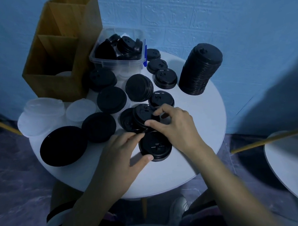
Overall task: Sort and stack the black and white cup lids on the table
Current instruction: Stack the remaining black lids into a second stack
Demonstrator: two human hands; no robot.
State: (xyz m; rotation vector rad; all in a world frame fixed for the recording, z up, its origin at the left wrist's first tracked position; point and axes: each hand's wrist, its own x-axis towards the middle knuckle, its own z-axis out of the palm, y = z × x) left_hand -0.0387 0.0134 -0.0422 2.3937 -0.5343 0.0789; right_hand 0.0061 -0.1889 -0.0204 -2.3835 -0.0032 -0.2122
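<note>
Lids in black cover most of the round bench (pixel 200 126), and both grips work near its centre, toward 6 o'clock. My left grip (pixel 122 151) is clamped on a flat-lying black lid (pixel 155 147), thumb at its near rim and fingers curled over the far rim. My right grip (pixel 175 125) pinches a tilted lid (pixel 143 115) just beyond it, at 12 o'clock from the first. The light is dim, so I cannot be sure whether that pinch holds one lid or two overlapped. A tall stack (pixel 200 69) of black lids stands at 2 o'clock, white lids (pixel 41 116) sit at 9 o'clock, and a clear tub (pixel 103 62) with more black ones is at 11 o'clock.

Risks, as I judge them: the tilted lid could slide out of a fingertip pinch and skate in among the loose ones. Seated crooked on the lower lid, it would jam or rock. Black on black in this gloom makes mixing sizes easy. On the way to the tall stack, my right forearm could nudge it, and a column that high would topple.
</note>
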